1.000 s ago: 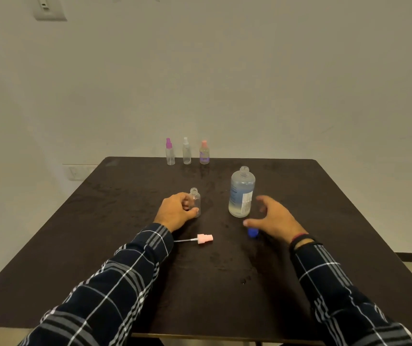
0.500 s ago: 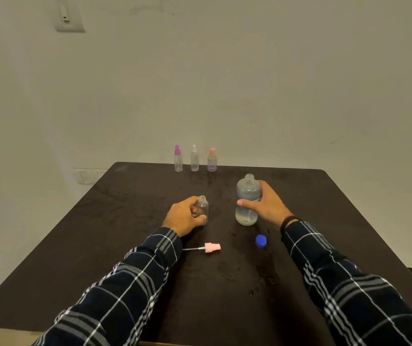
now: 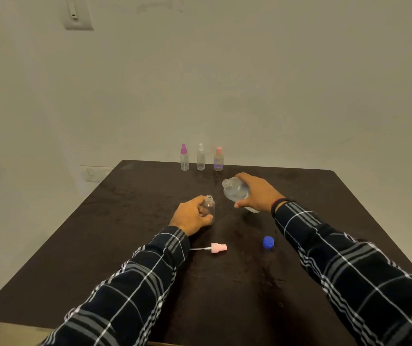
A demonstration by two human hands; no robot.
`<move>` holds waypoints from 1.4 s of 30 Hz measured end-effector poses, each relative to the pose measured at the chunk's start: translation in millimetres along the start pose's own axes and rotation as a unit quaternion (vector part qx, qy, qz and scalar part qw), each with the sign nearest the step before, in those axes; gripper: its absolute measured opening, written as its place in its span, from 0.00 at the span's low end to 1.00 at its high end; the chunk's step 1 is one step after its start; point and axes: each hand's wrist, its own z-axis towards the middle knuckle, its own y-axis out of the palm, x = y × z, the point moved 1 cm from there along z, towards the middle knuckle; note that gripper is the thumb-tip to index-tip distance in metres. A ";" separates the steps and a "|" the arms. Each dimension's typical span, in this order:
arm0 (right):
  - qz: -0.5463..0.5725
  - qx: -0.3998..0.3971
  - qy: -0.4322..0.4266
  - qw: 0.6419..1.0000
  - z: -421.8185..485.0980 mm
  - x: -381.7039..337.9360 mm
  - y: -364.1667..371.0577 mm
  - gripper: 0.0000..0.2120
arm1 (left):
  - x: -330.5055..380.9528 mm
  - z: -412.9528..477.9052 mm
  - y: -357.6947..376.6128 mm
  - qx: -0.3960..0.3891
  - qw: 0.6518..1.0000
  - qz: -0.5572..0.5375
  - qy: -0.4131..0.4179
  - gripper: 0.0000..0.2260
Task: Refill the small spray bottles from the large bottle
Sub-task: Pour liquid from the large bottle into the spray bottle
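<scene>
Fingers [image 3: 241,203] of right hand [image 3: 259,193] grip large bottle [image 3: 234,189] — neck tilted left; left hand [image 3: 191,216] holds small bottle [image 3: 209,208] upright.

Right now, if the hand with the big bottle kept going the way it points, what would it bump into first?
The right hand tilts the large bottle leftward, mouth toward the open small bottle held by the left hand. That small bottle's neck would likely be met first, though depth is unclear.
</scene>
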 end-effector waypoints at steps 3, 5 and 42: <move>-0.023 -0.018 0.004 1.000 5.8 -4.4 1.0 0.40 | -2.3 1.6 1.2 -0.003 1.000 0.002 0.000 0.16; -0.045 -0.028 0.003 0.999 8.5 -7.1 2.8 0.40 | -3.3 3.0 1.3 -0.002 1.000 0.005 0.000 0.16; -0.130 -0.066 0.000 0.989 16.3 -29.2 9.4 0.41 | -2.4 3.4 0.8 -0.016 1.000 0.015 0.004 0.13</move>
